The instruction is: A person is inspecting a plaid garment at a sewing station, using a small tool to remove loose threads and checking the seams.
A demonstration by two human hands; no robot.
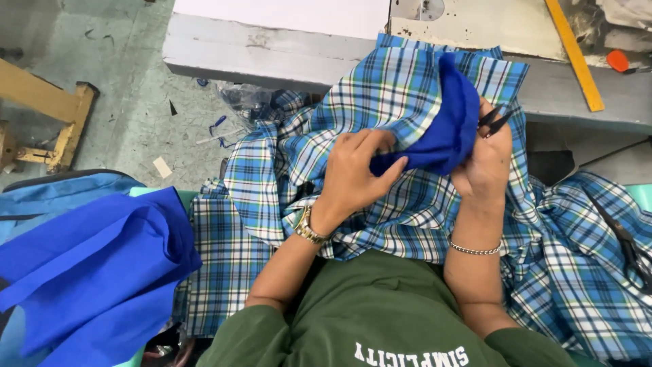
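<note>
trimming a blue piece against plaid cloth, work mid-way

the left hand [356,170] lies over the plaid cloth [407,88], its fingers pressed together around the lower end of a solid blue fabric piece [445,119], pinching it against the plaid. the right hand [485,163] steadies the other side of that blue piece and at the same time grips small black snips [494,121], whose tips stick out just past the fingers; whether the blades are parted or closed is too small to tell. the blue piece stands curved and upright between the two hands, held up in front of the chest, above the lap.

as a judgement: the blue piece looks already joined or at least fitted to the plaid, since it sits snug in the folds, and the work in hand seems to be tidying its edge or threads. no cut offcuts can be made out near the hands, so how much trimming is done is unclear.

the rest of the plaid spills over the lap and to the right. a heap of more blue fabric [95,265] waits at the left, apart from the hands, which suggests further pieces remain. a grey table edge [272,51] and a yellow ruler [574,54] lie beyond
</note>
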